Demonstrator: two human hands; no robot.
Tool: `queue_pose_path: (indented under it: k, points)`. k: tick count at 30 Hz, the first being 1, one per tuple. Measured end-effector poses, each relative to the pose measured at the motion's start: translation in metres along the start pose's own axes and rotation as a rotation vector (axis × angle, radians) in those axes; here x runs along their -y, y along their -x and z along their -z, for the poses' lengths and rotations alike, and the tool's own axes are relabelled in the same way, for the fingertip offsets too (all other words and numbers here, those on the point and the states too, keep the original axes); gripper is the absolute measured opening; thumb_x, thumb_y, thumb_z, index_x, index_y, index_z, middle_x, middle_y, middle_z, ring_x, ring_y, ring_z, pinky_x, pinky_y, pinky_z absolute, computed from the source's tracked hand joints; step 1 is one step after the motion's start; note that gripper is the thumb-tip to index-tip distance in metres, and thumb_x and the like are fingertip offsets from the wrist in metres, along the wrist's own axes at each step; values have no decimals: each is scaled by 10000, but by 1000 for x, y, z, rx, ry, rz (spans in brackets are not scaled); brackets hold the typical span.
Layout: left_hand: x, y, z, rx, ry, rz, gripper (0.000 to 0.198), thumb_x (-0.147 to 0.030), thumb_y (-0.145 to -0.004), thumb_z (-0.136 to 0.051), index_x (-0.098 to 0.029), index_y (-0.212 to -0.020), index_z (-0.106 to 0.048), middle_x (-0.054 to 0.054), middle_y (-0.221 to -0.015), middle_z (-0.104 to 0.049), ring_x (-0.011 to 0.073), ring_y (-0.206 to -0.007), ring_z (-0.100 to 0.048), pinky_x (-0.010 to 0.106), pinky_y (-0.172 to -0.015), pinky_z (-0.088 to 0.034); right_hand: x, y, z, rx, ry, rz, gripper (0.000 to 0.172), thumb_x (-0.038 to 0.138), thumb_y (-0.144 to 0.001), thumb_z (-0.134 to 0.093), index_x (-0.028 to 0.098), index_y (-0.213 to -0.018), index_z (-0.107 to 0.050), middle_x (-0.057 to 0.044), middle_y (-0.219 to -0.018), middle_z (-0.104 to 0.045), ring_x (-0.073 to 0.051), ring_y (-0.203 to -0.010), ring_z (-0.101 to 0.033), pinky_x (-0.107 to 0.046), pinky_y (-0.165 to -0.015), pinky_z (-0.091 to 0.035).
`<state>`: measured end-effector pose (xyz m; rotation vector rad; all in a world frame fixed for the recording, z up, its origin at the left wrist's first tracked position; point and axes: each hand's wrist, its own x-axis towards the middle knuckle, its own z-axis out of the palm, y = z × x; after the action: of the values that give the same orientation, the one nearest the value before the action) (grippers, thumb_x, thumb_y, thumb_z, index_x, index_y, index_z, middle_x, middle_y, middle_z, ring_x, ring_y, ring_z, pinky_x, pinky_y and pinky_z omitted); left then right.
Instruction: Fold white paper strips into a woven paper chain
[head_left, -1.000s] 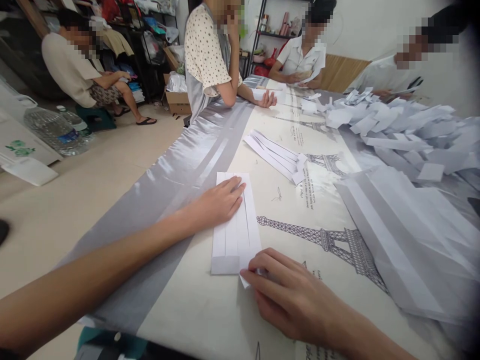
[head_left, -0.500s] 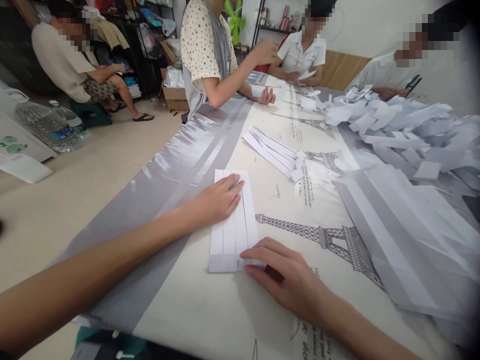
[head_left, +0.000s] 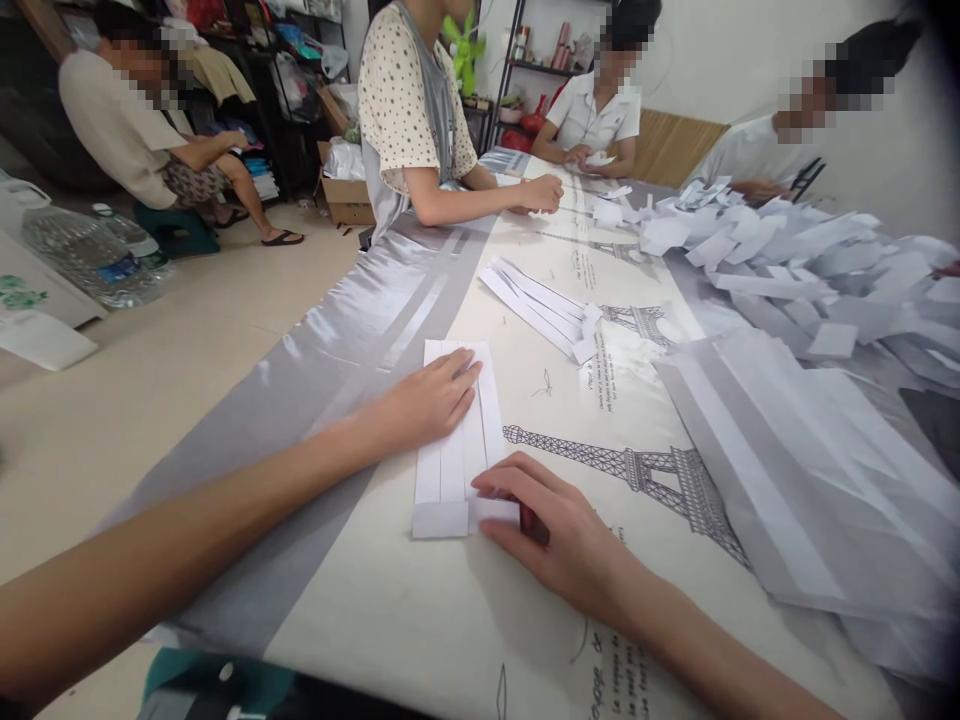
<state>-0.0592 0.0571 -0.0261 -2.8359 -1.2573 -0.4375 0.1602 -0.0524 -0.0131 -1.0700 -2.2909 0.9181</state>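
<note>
Several long white paper strips [head_left: 429, 465] lie side by side on the table, their near ends folded into short flaps. My left hand [head_left: 435, 398] rests flat on the upper part of these strips with its fingers stretched out. At the near right corner is my right hand [head_left: 544, 525], its thumb and fingers apart and curved around a folded flap [head_left: 496, 514]. The fingertips touch the paper there, and no pinch shows. A neighbouring flap [head_left: 440, 520] lies flat to the left.
Another group of strips [head_left: 536, 308] lies farther up the printed tablecloth [head_left: 405, 580]. Large folded sheets [head_left: 795, 480] and a heap of paper pieces [head_left: 795, 250] cover the right side. Several people sit or stand around, one co-worker [head_left: 409, 110] at the table's left edge.
My right hand has shifted slightly, and more of the right flap shows. My left hand stays on the strips. The co-worker at the left edge has lowered a raised hand to the table.
</note>
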Motion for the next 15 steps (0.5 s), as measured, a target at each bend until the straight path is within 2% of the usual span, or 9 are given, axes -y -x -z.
queue_pose_path:
  k: [2, 5, 7, 8, 11, 13, 15]
  points:
    - [0, 0, 1, 14, -4, 5, 467, -253, -1070, -223, -50, -1415, -462, 209, -1526, -448, 279, -1440, -416, 428, -1170, -383, -2, 0, 0, -28, 34, 34, 207, 159, -970, -576, 225, -1166, -564, -73, -1186, -589, -105, -650, -527, -263, -599, -535]
    - [0, -1, 1, 10, 10, 9, 464, -250, -1065, -226, -52, -1413, -462, 211, -1523, -454, 279, -1432, -430, 431, -1164, -390, -2, 0, 0, -121, 222, 205, 78, 156, -984, -571, 198, -1045, -597, -106, -1216, -580, -169, -843, -583, -311, -695, -549]
    - [1, -1, 0, 5, 18, -2, 463, -251, -1065, -228, -56, -1415, -459, 205, -1518, -464, 277, -1446, -411, 437, -1175, -377, 1, -1, 2, -159, 389, 364, 117, 102, -990, -544, 183, -963, -624, -98, -1113, -627, -207, -925, -580, -354, -752, -536]
    - [1, -1, -1, 2, 19, -11, 462, -251, -1065, -228, -58, -1418, -456, 200, -1514, -471, 275, -1454, -400, 439, -1181, -368, 3, -1, 4, -155, 456, 433, 163, 65, -990, -522, 174, -948, -637, -88, -1041, -650, -207, -904, -583, -361, -748, -529]
    - [3, -1, -2, -1, 25, -30, 459, -248, -1067, -226, -71, -1430, -445, 184, -1505, -487, 262, -1470, -375, 434, -1193, -354, 10, 2, 8, -69, 543, 540, 237, 5, -991, -467, 128, -1001, -669, -90, -946, -702, -197, -821, -616, -353, -704, -546]
    - [3, 0, -2, 1, 30, -21, 460, -255, -1069, -230, -68, -1430, -446, 192, -1513, -475, 267, -1465, -382, 437, -1189, -360, 15, 7, 10, -23, 567, 556, 252, 20, -1000, -449, 84, -1089, -676, -136, -1034, -730, -229, -905, -660, -378, -761, -588]
    - [3, 0, -2, 3, 28, -5, 464, -265, -1070, -231, -62, -1424, -452, 206, -1529, -450, 275, -1451, -403, 442, -1182, -369, 17, 15, 10, 0, 616, 562, 305, 27, -999, -432, 34, -1216, -646, -185, -1182, -718, -271, -1053, -670, -417, -880, -604]
